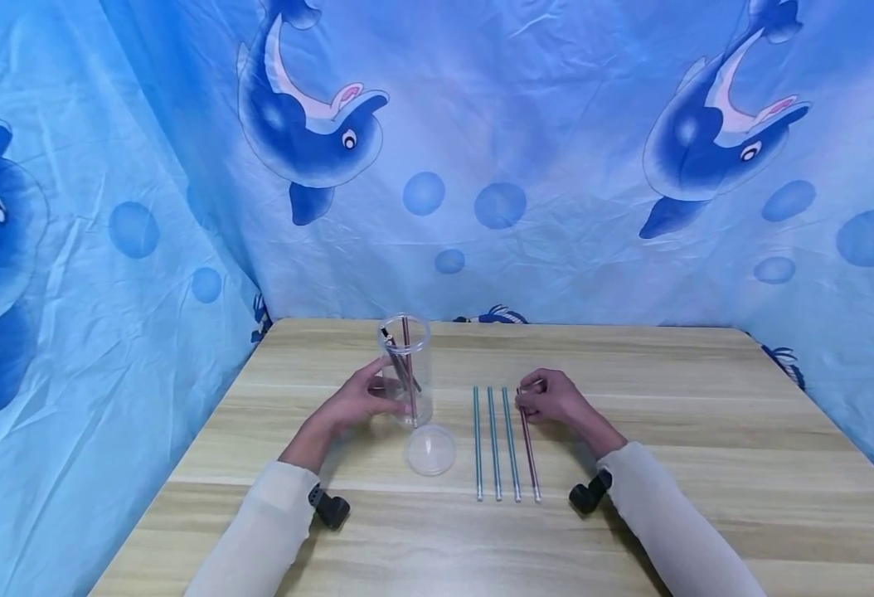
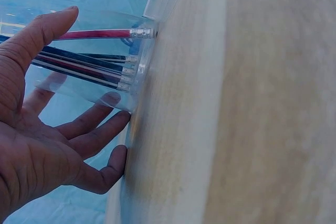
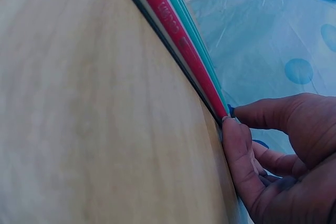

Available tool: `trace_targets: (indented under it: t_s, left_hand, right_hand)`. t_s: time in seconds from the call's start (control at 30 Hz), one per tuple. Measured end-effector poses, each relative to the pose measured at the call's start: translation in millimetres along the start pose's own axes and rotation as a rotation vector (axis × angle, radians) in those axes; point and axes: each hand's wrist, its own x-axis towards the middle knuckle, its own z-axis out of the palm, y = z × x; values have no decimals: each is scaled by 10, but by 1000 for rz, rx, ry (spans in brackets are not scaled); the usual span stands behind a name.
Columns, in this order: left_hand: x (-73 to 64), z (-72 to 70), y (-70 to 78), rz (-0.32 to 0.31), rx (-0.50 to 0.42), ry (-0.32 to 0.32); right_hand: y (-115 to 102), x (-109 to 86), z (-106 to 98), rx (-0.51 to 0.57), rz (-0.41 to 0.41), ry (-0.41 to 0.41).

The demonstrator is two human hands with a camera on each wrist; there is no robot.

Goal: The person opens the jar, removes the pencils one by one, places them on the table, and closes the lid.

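Note:
A clear plastic jar [image 1: 424, 377] stands upright and uncovered on the table, with several pencils [image 2: 100, 72], dark and red, leaning inside, eraser ends down. My left hand [image 1: 366, 394] holds the jar from the left, thumb in front and fingers behind. To the right, three green pencils [image 1: 493, 448] lie side by side, eraser ends toward me. Beside them lies a red pencil [image 1: 529, 452], slightly slanted. My right hand [image 1: 554, 396] pinches its far end between thumb and finger; in the right wrist view the red pencil [image 3: 176, 27] partly covers the others.
A round clear lid [image 1: 431, 450] lies flat just in front of the jar. The wooden table [image 1: 706, 414] ends at a blue curtain [image 1: 556, 274] with dolphin prints behind it. Black wrist cameras [image 1: 330, 507] sit on both sleeves.

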Motion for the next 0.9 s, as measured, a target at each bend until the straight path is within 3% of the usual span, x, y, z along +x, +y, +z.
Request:
trace_targets:
  t_s: [0.37,0.5,0.7,0.9]
  left_hand:
    - [-29,-16,-61,2,-9,-10]
    - [-21,-45,-50,-3,-8,-12]
    - [-4,-66,-1,17,5,-24]
    - [12,-34,-34,12,-3,-26]
  right_hand:
    - [25,31,24,15,11,-4]
    - [-27,34,21,23,9,29]
    - [-204,-35,46,-15,-84,156]
    - [-444,-181,158,38,-223,178]
